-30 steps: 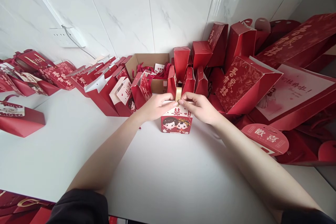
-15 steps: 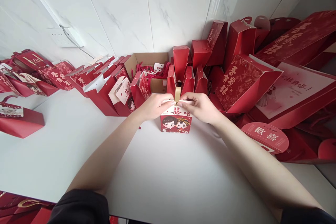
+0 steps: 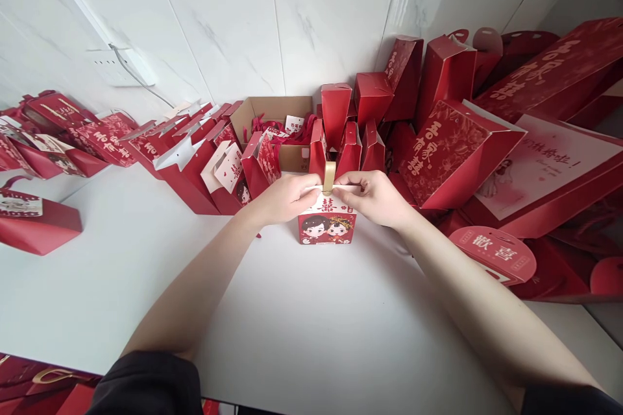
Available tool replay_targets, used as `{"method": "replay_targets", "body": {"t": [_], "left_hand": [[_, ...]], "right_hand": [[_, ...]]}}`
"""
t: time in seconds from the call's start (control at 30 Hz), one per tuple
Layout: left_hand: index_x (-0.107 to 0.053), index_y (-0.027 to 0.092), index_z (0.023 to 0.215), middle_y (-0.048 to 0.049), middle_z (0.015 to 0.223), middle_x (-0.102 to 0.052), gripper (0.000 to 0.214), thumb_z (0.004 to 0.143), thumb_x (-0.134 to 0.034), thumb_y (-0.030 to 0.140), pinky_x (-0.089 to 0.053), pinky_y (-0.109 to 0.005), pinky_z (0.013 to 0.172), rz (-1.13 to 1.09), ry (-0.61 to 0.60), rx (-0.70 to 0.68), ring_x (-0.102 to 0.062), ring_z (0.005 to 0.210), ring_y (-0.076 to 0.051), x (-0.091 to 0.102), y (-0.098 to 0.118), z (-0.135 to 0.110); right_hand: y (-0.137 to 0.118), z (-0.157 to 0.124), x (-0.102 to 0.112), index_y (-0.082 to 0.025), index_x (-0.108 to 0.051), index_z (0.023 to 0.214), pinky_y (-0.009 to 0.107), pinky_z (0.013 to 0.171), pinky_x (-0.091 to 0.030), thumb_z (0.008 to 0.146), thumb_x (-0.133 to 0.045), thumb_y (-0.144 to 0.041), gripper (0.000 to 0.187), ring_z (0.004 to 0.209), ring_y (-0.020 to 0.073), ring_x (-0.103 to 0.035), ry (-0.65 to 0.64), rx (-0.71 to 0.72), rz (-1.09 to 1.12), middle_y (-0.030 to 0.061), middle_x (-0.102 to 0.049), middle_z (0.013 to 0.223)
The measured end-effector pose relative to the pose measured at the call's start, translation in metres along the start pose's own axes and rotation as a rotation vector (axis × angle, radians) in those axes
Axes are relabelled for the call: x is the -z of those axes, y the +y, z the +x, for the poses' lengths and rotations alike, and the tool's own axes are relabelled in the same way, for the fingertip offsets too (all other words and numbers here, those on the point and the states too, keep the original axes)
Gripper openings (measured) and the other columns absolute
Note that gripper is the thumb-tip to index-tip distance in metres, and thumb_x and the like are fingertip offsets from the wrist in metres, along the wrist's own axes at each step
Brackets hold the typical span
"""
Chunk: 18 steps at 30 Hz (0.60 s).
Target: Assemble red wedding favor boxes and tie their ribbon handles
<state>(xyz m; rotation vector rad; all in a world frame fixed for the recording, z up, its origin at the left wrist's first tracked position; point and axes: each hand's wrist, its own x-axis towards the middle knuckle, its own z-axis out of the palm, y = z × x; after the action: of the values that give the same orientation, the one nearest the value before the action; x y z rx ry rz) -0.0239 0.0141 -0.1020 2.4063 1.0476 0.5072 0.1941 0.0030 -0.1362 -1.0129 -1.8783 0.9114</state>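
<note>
A small red gift box (image 3: 326,229) printed with two cartoon figures stands upright on the white table (image 3: 302,318). Its upper part is white with a red character, and a gold ribbon loop (image 3: 329,176) rises from the middle of the top edge. My left hand (image 3: 288,197) pinches that top edge left of the ribbon, thumb in front and fingers behind. On the other side of the loop, my right hand (image 3: 374,196) grips the same edge between thumb and fingers. The fingertips behind the box top are partly hidden.
Behind the box stands an open cardboard carton (image 3: 272,107) holding red ribbons and tags. Red boxes (image 3: 195,175) line the left back, and a larger red pile (image 3: 442,149) fills the right. One red box (image 3: 43,224) lies at far left. A tiled wall (image 3: 228,19) bounds the back.
My thumbs have slid slightly apart along the box's top edge, showing more of the ribbon's base. The box stays in nearly the same place.
</note>
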Motion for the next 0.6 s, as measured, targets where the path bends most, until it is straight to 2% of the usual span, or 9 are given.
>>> {"method": "replay_targets", "body": {"t": [0.2,0.37,0.47,0.53,0.6], "left_hand": [[-0.055,0.017,0.08,0.0029,0.068,-0.041,0.017,0.09,-0.043,0.023,-0.026,-0.025,0.057,-0.008,0.022,-0.039,-0.037,0.061,-0.01,-0.001,0.0,0.001],[-0.055,0.017,0.075,0.0024,0.067,-0.044,0.017,0.088,-0.044,0.023,-0.027,-0.025,0.057,-0.015,0.037,-0.034,-0.039,0.06,-0.01,0.0,-0.002,0.001],[-0.056,0.016,0.077,0.0015,0.069,-0.049,0.018,0.089,-0.045,0.025,-0.029,-0.025,0.057,-0.046,0.036,-0.001,-0.042,0.061,-0.01,0.002,-0.001,0.001],[-0.056,0.016,0.078,0.0011,0.071,-0.052,0.02,0.09,-0.043,0.026,-0.03,-0.025,0.057,-0.065,0.032,0.018,-0.044,0.062,-0.011,0.002,-0.001,0.001],[-0.057,0.017,0.08,0.0008,0.072,-0.053,0.022,0.091,-0.042,0.027,-0.031,-0.025,0.057,-0.076,0.033,0.034,-0.045,0.062,-0.011,0.002,0.0,0.001]], "right_hand": [[0.002,0.0,-0.005,-0.016,-0.064,0.078,0.023,0.057,-0.039,0.081,-0.062,-0.026,0.011,0.061,0.0105,-0.047,0.049,0.02,-0.011,-0.0016,-0.056,0.066],[0.003,0.0,-0.004,-0.015,-0.065,0.081,0.024,0.057,-0.039,0.084,-0.061,-0.03,0.016,0.062,0.0114,-0.048,0.022,0.022,0.025,-0.0007,-0.057,0.069],[0.004,0.001,-0.006,-0.017,-0.063,0.084,0.025,0.059,-0.04,0.086,-0.061,-0.034,0.017,0.065,0.0125,-0.049,0.005,0.026,0.023,-0.0006,-0.058,0.072],[0.004,0.001,-0.008,-0.019,-0.06,0.088,0.025,0.063,-0.043,0.083,-0.066,-0.034,0.017,0.069,0.0135,-0.052,0.008,0.06,0.036,-0.0006,-0.059,0.079],[0.005,0.002,-0.012,-0.021,-0.057,0.092,0.027,0.069,-0.046,0.078,-0.072,-0.034,0.025,0.075,0.0152,-0.055,0.03,0.093,0.066,-0.0001,-0.061,0.087]]}}
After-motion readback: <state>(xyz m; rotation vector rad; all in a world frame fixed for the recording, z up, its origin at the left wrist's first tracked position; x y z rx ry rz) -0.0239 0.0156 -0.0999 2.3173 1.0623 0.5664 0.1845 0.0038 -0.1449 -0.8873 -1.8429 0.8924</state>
